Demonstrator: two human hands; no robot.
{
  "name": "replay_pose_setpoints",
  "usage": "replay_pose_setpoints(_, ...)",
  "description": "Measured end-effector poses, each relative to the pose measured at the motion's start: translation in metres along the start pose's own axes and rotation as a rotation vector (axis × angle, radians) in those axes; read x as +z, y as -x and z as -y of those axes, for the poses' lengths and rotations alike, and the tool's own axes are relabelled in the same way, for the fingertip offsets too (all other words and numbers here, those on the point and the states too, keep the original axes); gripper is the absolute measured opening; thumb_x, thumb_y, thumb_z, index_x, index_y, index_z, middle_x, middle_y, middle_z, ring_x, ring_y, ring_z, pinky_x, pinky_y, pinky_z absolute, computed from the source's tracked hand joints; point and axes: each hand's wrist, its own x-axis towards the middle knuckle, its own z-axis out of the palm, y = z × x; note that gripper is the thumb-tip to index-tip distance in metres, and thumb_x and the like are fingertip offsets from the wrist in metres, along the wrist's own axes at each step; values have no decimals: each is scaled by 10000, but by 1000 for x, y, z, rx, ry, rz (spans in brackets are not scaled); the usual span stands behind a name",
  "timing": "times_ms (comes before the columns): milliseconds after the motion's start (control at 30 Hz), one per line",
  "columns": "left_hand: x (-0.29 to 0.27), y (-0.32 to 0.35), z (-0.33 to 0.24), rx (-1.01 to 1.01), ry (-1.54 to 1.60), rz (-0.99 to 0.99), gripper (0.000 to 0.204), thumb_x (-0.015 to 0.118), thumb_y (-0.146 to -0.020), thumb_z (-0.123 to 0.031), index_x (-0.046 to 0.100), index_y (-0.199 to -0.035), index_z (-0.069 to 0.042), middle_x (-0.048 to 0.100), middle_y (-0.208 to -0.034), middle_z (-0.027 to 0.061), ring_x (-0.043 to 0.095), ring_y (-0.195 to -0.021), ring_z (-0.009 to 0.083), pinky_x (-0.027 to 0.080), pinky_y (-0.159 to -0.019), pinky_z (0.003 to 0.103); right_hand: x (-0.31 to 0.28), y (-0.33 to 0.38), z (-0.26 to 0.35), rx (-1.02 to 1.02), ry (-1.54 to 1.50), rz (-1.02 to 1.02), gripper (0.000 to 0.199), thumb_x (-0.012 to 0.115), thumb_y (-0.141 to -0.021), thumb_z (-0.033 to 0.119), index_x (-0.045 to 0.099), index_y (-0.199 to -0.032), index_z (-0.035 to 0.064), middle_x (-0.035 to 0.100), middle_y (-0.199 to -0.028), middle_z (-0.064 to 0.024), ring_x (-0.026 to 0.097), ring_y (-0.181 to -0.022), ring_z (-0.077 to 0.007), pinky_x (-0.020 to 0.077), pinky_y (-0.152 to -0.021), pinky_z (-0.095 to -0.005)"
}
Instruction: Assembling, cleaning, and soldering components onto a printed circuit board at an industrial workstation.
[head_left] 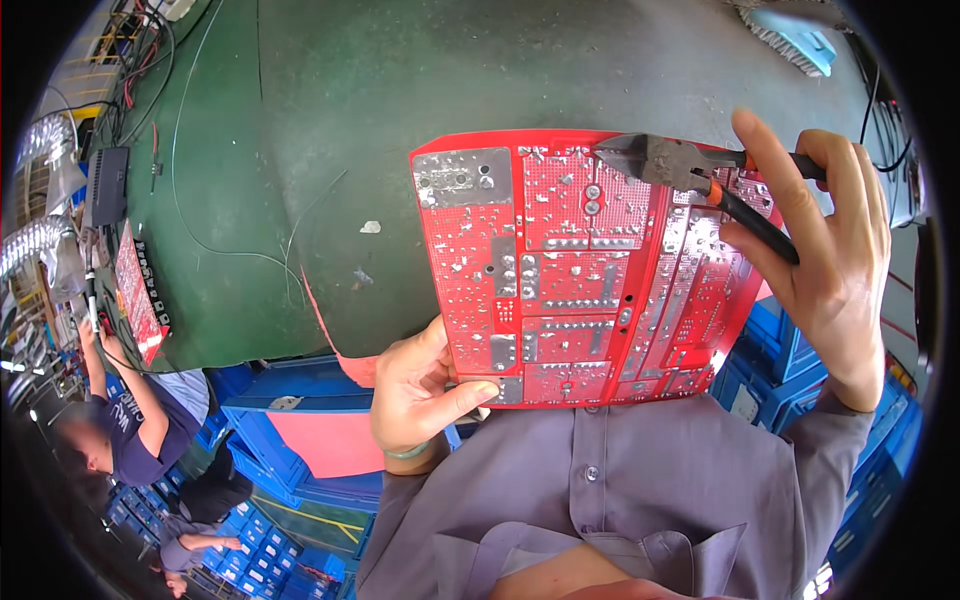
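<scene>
A large red circuit board (572, 285), solder side up, is held in front of my chest. My left hand (425, 388) grips its lower left corner, thumb over the edge and fingers under it. My right hand (825, 235) is closed around the black and orange handles of a pair of side cutters (672, 160). The cutters' jaws lie over the board's upper edge, close to the solder joints; whether they touch cannot be made out. Silvery solder points and short lead ends dot the board's surface.
Beyond the board stretches a green worktop (330, 90) with small scraps and a thin wire. A blue brush (800, 45) lies at the far right. Another red board (140, 290) and a black device (108, 185) are at left. Blue crates (270, 420) stand below; a co-worker (140, 420) is at left.
</scene>
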Motion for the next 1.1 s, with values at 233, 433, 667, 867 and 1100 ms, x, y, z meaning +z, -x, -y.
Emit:
replay_pose_setpoints(233, 2, 0, 0, 22, -5, -12, 618, 590, -694, 145, 334, -1256, 116, 587, -1002, 144, 587, -788, 138, 492, -656, 240, 18, 3, -21, 158, -403, -63, 511, 671, -704, 201, 519, -1165, 43, 510, -870, -126, 530, -754, -228, 450, -634, -311)
replay_pose_setpoints(433, 3, -1, -1, 17, -4, -7, 620, 581, -688, 152, 329, -1254, 121, 570, -1042, 155, 588, -858, 167, 493, -716, 263, 3, 19, -12, 62, -73, -12, 639, 711, -573, 270, 539, -1155, 67, 491, -950, -119, 498, -840, -256, 425, -738, -370)
replay_pose_setpoints(667, 3, -3, -2, 40, -11, 4, 625, 582, -683, 150, 330, -1254, 121, 567, -1051, 164, 584, -897, 183, 488, -747, 277, 3, 15, -11, 52, -35, 12, 609, 708, -588, 266, 547, -1149, 92, 500, -900, -103, 504, -797, -249, 432, -684, -351)
replay_pose_setpoints(867, 7, -2, -3, 79, -21, -62, 608, 592, -665, 141, 353, -1224, 136, 566, -1049, 174, 584, -907, 191, 483, -760, 291, 49, 14, -35, 347, -435, -406, 451, 626, -759, 165, 524, -1188, 72, 535, -900, -101, 480, -760, -186, 416, -653, -291)
replay_pose_setpoints(1100, 12, -10, 1, 88, 14, 13, 596, 596, -674, 121, 350, -1217, 143, 564, -1052, 174, 570, -939, 199, 457, -795, 295, 17, 71, -55, 352, -225, -64, 448, 616, -778, 209, 520, -1193, 69, 533, -960, -121, 510, -835, -225, 443, -727, -328)
